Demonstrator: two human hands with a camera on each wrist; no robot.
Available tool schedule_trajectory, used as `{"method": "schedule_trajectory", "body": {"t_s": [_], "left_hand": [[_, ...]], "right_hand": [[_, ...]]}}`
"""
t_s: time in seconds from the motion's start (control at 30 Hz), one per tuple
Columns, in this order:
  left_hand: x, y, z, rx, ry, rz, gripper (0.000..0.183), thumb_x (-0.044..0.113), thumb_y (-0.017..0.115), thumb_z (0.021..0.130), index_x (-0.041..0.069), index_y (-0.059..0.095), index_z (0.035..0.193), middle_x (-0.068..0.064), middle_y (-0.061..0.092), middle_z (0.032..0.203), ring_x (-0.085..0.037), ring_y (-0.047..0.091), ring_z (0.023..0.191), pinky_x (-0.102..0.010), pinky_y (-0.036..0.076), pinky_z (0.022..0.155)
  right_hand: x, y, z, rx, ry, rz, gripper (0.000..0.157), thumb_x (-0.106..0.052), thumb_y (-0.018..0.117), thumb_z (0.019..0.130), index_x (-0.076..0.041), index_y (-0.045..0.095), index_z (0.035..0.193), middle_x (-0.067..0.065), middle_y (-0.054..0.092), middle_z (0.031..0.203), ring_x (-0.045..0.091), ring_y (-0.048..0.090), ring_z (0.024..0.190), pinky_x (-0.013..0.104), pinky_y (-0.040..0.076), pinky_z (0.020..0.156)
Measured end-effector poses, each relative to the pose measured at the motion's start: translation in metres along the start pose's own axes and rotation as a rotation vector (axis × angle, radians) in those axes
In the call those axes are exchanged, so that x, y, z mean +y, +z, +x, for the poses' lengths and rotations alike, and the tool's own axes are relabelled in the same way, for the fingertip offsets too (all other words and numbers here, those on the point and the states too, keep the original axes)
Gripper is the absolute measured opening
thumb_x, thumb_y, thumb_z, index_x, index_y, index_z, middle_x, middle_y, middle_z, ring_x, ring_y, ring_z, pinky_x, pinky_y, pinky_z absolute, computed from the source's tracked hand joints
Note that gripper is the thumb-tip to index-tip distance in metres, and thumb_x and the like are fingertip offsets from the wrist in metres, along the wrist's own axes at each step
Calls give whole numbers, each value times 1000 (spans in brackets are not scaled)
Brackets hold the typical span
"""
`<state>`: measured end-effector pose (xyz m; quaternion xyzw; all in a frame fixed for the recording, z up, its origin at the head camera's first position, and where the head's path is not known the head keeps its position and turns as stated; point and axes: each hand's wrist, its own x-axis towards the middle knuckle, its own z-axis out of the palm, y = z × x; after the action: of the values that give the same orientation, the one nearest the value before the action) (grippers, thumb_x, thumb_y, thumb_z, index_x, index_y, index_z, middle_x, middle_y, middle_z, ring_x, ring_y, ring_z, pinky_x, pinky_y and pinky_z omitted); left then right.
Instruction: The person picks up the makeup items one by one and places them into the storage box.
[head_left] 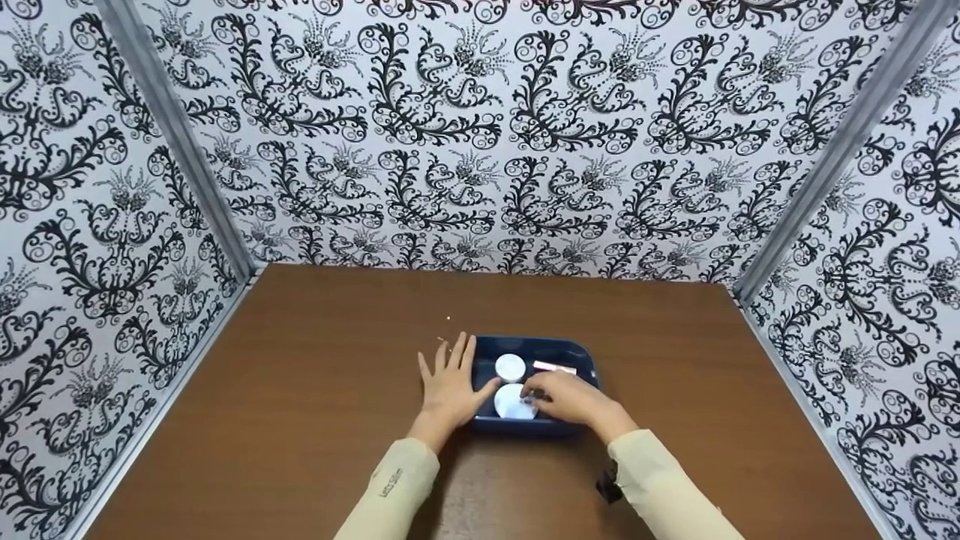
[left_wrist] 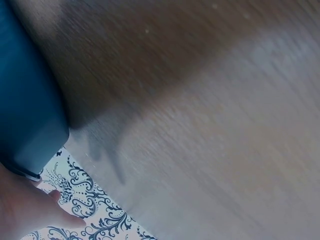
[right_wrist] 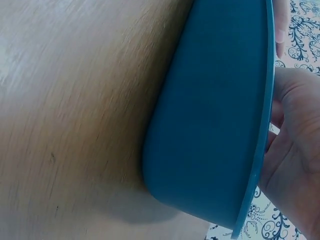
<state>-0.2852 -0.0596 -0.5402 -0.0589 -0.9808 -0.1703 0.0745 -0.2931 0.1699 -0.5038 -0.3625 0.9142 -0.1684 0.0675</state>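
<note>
A dark blue plastic bin (head_left: 577,352) stands on the table, its outer wall filling much of the right wrist view. Inside lie a small white round piece (head_left: 511,367), a larger white disc (head_left: 513,403) and a pale pinkish stick-like piece (head_left: 553,367). My left hand (head_left: 448,390) rests along the bin's left rim, fingers spread straight and thumb over the inside. Over the bin's front right, my right hand (head_left: 566,396) reaches in with bent fingers at the larger disc. The bin wall hides those fingertips in the right wrist view (right_wrist: 295,135), so any grip is unclear.
The brown wooden table (head_left: 315,375) extends around the bin. Patterned black-and-white walls (head_left: 465,150) enclose its back and sides, with grey strips at the corners. A small black object (head_left: 609,486) shows beside the right sleeve.
</note>
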Motion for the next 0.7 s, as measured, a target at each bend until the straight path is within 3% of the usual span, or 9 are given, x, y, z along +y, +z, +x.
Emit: {"method": "schedule_trajectory", "body": {"t_s": [0.17,0.27,0.4,0.53,0.7], "left_hand": [[1,0,2,3,-1,19,88,71,50,90,24,24,160,-3,25,166,-36,25,151,-71,8,118],[2,0,5,14,8,9,87,69,51,90,23,25,159,-3,25,166,-37,25,151,-71,6,118],[5,3,6,4,13,12,87,69,51,90,23,25,160,-4,24,167,-39,25,151,-72,6,118],[6,5,7,6,17,6,89,70,52,89,22,25,160,-5,26,166,-39,25,150,-72,6,118],[7,0,10,6,30,50,91,70,52,88,20,24,160,-6,27,165,-39,26,150,-72,6,117]], "right_hand": [[6,-4,-3,-8,-5,56,20,-8,61,95,-10,73,111,4,75,97,5,60,74,30,55,74],[12,-11,-6,-16,28,107,21,-8,60,96,-9,72,113,5,75,88,8,63,66,27,54,65],[18,-22,-11,12,64,99,24,-11,63,95,-9,72,117,7,75,100,19,70,85,37,58,77],[22,-31,-15,44,69,54,27,-13,65,93,-7,71,119,10,72,117,28,66,109,49,53,95],[25,-40,-15,63,94,13,30,-14,65,93,-6,69,121,12,70,121,34,63,115,55,48,101]]}}
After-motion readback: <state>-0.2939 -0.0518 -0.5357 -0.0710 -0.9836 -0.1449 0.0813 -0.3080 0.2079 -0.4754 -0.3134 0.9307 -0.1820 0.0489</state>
